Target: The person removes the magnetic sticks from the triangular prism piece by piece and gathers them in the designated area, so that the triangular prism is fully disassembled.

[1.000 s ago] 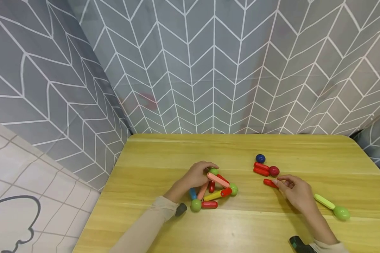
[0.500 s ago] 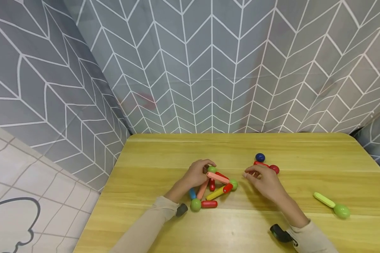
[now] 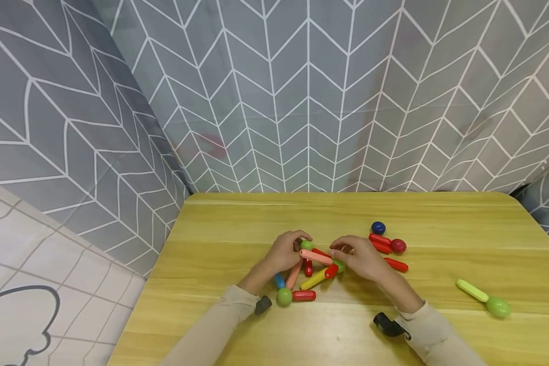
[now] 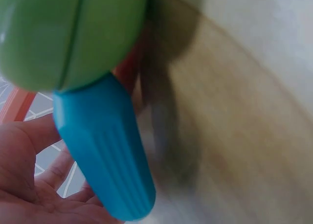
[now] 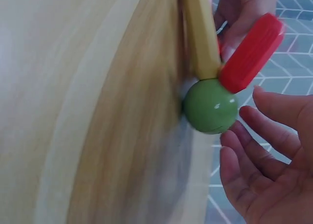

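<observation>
A structure of coloured rods and green balls lies on the table. My left hand (image 3: 284,250) grips the far green ball (image 3: 306,245), beside the raised pink rod (image 3: 316,257). Below it, in the left wrist view, are the near green ball (image 4: 73,33) and its blue rod (image 4: 105,145). My right hand (image 3: 354,255) is at the right green ball (image 5: 210,106), its fingers loosely bent around the ball's side. A yellow rod (image 5: 200,33) and a short red rod (image 5: 252,53) join this ball. Whether fingertips touch it, I cannot tell.
Right of the right hand lie a loose red rod (image 3: 396,264), a dark red ball (image 3: 398,246) with red rods (image 3: 380,246) and a blue ball (image 3: 378,227). Farther right is a lime rod (image 3: 472,290) attached to a green ball (image 3: 498,307). Behind the table (image 3: 238,216) hangs a patterned curtain.
My right hand has left the loose red rod on the table and moved left to the structure's right ball. My left hand has stayed at the far green ball.
</observation>
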The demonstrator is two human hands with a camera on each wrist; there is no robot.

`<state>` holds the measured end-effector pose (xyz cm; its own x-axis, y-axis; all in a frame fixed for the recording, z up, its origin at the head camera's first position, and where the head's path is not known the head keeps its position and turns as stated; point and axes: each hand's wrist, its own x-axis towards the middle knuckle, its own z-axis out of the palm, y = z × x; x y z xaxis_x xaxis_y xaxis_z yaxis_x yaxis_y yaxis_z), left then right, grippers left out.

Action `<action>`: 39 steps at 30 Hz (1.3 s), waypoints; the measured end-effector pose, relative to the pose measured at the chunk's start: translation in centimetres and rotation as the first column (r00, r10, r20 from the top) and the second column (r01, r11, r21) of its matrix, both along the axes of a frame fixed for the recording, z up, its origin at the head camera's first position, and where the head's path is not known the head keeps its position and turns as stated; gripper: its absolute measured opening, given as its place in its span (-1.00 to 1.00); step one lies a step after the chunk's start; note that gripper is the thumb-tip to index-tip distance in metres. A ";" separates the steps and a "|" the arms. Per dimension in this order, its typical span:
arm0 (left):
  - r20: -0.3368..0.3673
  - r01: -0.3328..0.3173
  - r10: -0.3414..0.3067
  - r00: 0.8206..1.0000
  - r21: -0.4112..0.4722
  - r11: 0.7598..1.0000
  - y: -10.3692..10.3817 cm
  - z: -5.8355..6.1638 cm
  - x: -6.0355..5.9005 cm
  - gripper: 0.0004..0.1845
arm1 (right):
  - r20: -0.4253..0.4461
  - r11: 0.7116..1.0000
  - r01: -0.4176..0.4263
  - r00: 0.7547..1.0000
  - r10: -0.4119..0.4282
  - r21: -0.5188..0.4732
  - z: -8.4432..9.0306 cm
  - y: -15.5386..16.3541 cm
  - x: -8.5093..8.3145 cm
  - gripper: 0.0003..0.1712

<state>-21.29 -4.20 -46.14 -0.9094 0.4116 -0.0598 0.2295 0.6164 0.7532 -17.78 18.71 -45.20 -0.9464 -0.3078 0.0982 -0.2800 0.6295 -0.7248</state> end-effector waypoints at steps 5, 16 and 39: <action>-0.027 0.001 -0.002 1.000 -0.022 1.000 0.0 0.4 0.1 -0.57 | -0.085 1.000 0.007 0.996 -0.009 -0.030 1.1 -0.3 0.9 -0.85; -0.106 0.027 -0.030 0.994 -0.034 0.999 0.0 0.9 0.4 -0.62 | -0.025 0.995 -0.086 0.996 0.087 0.041 2.3 -2.6 0.9 -0.70; -0.064 0.072 -0.075 0.995 -0.042 0.997 0.4 0.3 0.6 -0.58 | 0.044 0.981 -0.037 0.999 0.029 0.191 1.8 -3.5 0.5 -0.78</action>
